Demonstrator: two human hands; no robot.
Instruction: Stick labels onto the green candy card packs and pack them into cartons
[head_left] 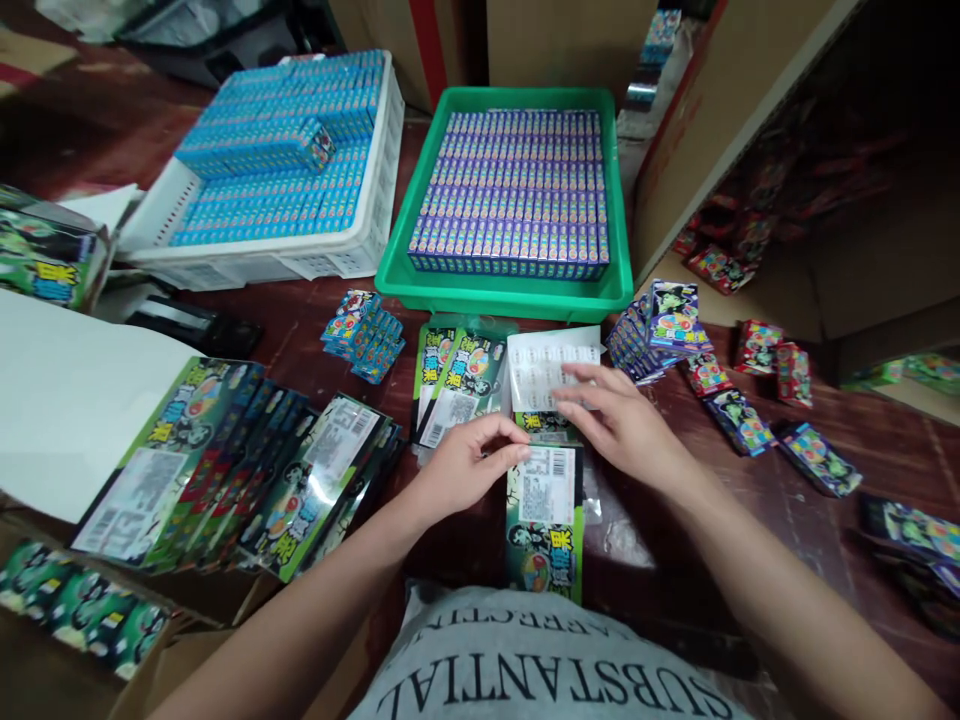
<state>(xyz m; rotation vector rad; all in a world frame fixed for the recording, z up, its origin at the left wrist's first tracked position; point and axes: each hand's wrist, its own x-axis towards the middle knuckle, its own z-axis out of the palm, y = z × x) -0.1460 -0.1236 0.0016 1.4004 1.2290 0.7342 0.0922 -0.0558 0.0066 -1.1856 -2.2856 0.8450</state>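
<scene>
A green-and-black candy package (544, 560) with a white barcode label lies in front of me. At its upper left corner is my left hand (476, 465), with thumb and forefinger closed on the edge. My right hand (630, 420) reaches over a white sheet of round clear stickers (536, 375), its fingers apart and the fingertips touching the sheet's right side. Whether a sticker clings to a fingertip is too small to tell. Beneath and left of the sheet are more flat candy packages (469, 375), partly covered.
A green tray (502, 300) holds rows of purple boxes; a white crate (300, 255) holds blue ones. Stacked packages (307, 490) stand at left. Small blue boxes (364, 335) and purple boxes (671, 315) flank the work spot. An open carton (720, 130) rises at right.
</scene>
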